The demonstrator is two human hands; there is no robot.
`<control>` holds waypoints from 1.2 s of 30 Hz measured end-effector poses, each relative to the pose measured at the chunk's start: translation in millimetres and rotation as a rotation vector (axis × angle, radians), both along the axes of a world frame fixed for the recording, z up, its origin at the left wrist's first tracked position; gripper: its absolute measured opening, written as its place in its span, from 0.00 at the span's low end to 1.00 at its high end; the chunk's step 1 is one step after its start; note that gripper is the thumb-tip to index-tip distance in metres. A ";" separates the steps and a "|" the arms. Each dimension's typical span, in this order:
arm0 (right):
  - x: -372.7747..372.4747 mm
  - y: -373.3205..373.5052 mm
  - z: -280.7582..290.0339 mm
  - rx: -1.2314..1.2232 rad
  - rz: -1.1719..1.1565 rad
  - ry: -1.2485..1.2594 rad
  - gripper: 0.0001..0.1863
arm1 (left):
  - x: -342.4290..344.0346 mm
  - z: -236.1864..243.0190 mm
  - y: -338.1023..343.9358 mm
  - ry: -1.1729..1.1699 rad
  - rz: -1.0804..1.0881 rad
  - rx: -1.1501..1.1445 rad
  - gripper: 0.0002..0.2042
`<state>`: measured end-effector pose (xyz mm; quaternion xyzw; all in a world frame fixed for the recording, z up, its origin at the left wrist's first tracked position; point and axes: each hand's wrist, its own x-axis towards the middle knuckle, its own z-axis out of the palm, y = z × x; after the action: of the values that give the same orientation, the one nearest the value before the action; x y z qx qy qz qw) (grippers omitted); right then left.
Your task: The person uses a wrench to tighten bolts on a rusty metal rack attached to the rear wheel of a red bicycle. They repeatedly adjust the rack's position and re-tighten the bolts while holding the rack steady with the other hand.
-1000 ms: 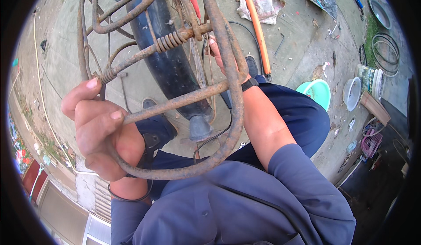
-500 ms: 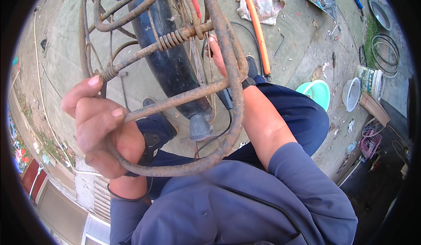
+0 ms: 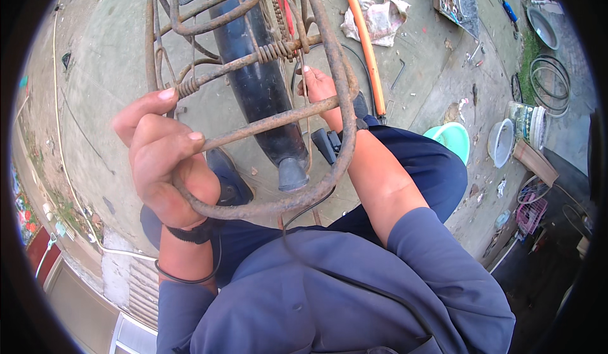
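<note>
Between the person's two forearms, in front of the torso, sits a rusty carrier rack of bent metal bar, its rounded end nearest the person. One crossbar carries two coil springs (the clearer one lies toward the right side). Below the rack runs a curved black mudguard, fitted with a grey end piece at its lower tip.

The left hand grasps the rack at its lower left corner, fingers wrapped around the bar and one fingertip at the spring-wound crossbar. The right hand is positioned beyond the rack's right-hand bar, fingers bent beside a thin metal rod; whether it grips the rod cannot be determined. A black band encircles the left wrist.

On the ground ahead, an orange-handled tool lies across a stained pale cloth. A hex key lies just to the right of the handle. Farther right are a tray of tools, a mint-green basin, a grey basin and a coiled hose.
</note>
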<state>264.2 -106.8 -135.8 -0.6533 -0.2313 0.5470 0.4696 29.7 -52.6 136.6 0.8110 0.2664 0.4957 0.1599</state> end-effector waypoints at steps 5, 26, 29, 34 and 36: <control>12.1 7.6 71.8 -0.262 0.079 -0.090 0.22 | 1.3 -3.6 -0.6 -0.057 -0.009 -0.007 0.08; 17.1 -20.1 17.3 -0.058 0.005 0.138 0.19 | -2.1 0.9 -2.2 0.047 0.004 0.008 0.18; 13.8 -13.0 4.3 -0.037 0.030 0.060 0.21 | -4.3 0.8 -1.1 0.056 -0.017 -0.011 0.13; 9.8 -9.4 4.6 0.015 0.003 0.019 0.20 | -5.0 -0.3 -1.4 0.052 -0.035 -0.043 0.10; 7.2 -8.4 7.7 0.046 -0.071 0.150 0.20 | -6.9 -0.5 -2.3 0.054 -0.016 -0.070 0.15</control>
<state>271.4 -115.2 -128.1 -0.6073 -0.1846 0.5719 0.5197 22.8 -54.9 136.1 0.8201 0.2813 0.4627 0.1849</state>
